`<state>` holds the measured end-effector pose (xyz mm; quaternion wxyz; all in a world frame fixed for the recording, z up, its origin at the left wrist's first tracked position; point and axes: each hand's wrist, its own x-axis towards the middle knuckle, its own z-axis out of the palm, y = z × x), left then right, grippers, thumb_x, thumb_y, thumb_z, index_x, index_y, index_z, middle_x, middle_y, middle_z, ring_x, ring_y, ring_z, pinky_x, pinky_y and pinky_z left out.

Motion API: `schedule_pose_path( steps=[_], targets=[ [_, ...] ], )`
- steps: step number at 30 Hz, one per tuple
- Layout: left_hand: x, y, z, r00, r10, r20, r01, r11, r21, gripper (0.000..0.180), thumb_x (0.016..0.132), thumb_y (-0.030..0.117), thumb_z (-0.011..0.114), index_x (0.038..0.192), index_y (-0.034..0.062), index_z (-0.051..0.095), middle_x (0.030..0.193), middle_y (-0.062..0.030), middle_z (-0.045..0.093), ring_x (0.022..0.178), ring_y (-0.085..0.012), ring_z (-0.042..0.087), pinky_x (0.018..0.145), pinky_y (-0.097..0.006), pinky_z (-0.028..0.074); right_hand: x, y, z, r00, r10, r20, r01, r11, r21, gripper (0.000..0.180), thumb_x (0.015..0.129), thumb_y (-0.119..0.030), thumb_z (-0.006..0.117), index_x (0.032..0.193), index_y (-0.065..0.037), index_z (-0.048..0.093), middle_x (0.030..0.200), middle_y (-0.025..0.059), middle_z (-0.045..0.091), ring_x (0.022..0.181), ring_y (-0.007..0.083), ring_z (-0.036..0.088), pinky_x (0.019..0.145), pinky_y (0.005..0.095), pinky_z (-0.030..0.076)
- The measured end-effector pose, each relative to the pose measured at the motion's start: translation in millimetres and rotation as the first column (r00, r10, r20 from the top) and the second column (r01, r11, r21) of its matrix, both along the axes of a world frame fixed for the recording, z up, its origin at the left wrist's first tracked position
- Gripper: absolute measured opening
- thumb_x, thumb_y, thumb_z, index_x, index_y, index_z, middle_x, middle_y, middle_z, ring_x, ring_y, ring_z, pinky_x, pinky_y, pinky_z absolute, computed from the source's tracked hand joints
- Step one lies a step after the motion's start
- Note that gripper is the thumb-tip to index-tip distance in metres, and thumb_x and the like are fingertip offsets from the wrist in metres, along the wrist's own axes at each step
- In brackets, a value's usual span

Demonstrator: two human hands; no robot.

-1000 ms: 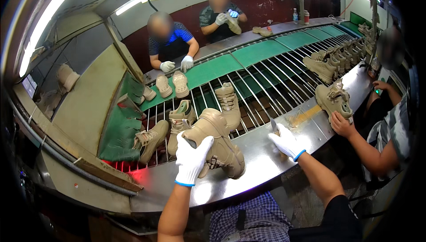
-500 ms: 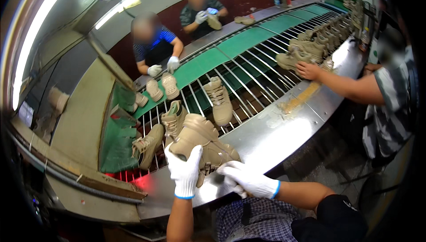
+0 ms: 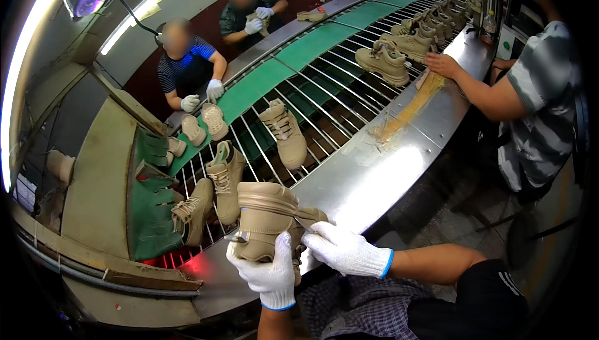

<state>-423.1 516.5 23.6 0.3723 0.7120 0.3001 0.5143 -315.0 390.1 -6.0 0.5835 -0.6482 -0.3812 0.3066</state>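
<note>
A beige lace-up boot (image 3: 265, 218) is held above the metal edge of the conveyor. My left hand (image 3: 269, 274), in a white knit glove, grips its lower part from the near side; a short metal piece (image 3: 236, 238) sticks out beside the thumb. My right hand (image 3: 346, 249), gloved alike, is closed at the boot's right side. A thin grey strip (image 3: 305, 223) shows between its fingertips and the boot; what it is I cannot make out. Behind lie two beige boots, one upright (image 3: 223, 181) and one tilted (image 3: 196, 210), and a laced shoe (image 3: 284, 134).
A metal ledge (image 3: 349, 181) borders the roller conveyor (image 3: 334, 106) and its green belt (image 3: 249, 90). At left stands a tunnel with a green flap curtain (image 3: 150, 215). Two people sit across; another at right reaches toward a row of beige shoes (image 3: 405, 43).
My left hand has turned the boot more upright and nearer to me. My right hand has come up against the boot's side. The person at right has moved their hand back from the shoes.
</note>
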Motion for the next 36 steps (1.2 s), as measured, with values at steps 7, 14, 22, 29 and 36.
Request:
schedule_pose_path(
  steps=[7, 14, 22, 29, 36],
  targets=[
    [-4.0, -37.6, -0.9, 0.98, -0.05, -0.194, 0.136, 0.878, 0.459, 0.082, 0.077, 0.016, 0.095, 0.14, -0.0039, 0.046, 0.125, -0.0223, 0.061, 0.115, -0.0317, 0.064, 0.097, -0.044, 0.055, 3.8, -43.3, -0.2, 0.996, -0.078, -0.049, 0.055, 0.93, -0.364, 0.045, 0.111, -0.043, 0.05, 0.12, -0.001, 0.062, 0.106, 0.0248, 0.071, 0.104, 0.0423, 0.071, 0.092, 0.0473, 0.054],
    [6.0, 11.3, 25.6, 0.989, -0.009, -0.145, 0.002, 0.999, -0.051, 0.075, 0.083, 0.016, 0.092, 0.141, -0.0037, 0.049, 0.124, -0.0191, 0.066, 0.113, -0.027, 0.065, 0.1, -0.041, 0.053, 3.3, -100.1, -41.1, 0.993, 0.048, 0.111, 0.01, 0.881, -0.473, 0.059, 0.105, -0.052, 0.054, 0.137, -0.004, 0.061, 0.119, 0.0311, 0.072, 0.113, 0.0475, 0.069, 0.101, 0.05, 0.054],
    [-9.6, 44.1, 14.3, 0.989, 0.032, -0.144, -0.044, 0.996, -0.08, 0.082, 0.079, 0.03, 0.095, 0.138, -0.0033, 0.049, 0.118, -0.0236, 0.071, 0.108, -0.0322, 0.072, 0.096, -0.043, 0.057, 109.3, -57.3, -55.3, 0.471, 0.164, 0.867, 0.534, 0.729, -0.428, 0.049, 0.094, -0.045, 0.068, 0.126, -0.009, 0.06, 0.119, 0.0188, 0.066, 0.111, 0.0373, 0.067, 0.091, 0.0462, 0.056],
    [-3.9, 24.8, 22.3, 0.975, 0.015, -0.223, -0.025, 0.999, -0.04, 0.082, 0.073, 0.028, 0.096, 0.136, 0.0002, 0.05, 0.119, -0.0235, 0.069, 0.107, -0.036, 0.071, 0.096, -0.046, 0.057, 67.4, 52.7, 20.1, 0.944, -0.032, 0.329, -0.005, 0.994, 0.111, 0.074, 0.101, -0.045, 0.067, 0.158, -0.005, 0.041, 0.144, 0.0238, 0.058, 0.131, 0.0377, 0.06, 0.112, 0.0463, 0.048],
    [-12.8, 40.6, 5.4, 0.991, 0.006, -0.135, -0.019, 0.995, -0.095, 0.077, 0.077, 0.015, 0.091, 0.137, -0.0032, 0.047, 0.12, -0.0202, 0.067, 0.107, -0.0276, 0.07, 0.097, -0.042, 0.057, 61.4, 97.4, 3.1, 0.972, 0.136, 0.192, -0.141, 0.99, 0.014, 0.074, 0.106, -0.041, 0.061, 0.163, -0.006, 0.031, 0.15, 0.0237, 0.055, 0.135, 0.0359, 0.058, 0.115, 0.0432, 0.044]
  ],
)
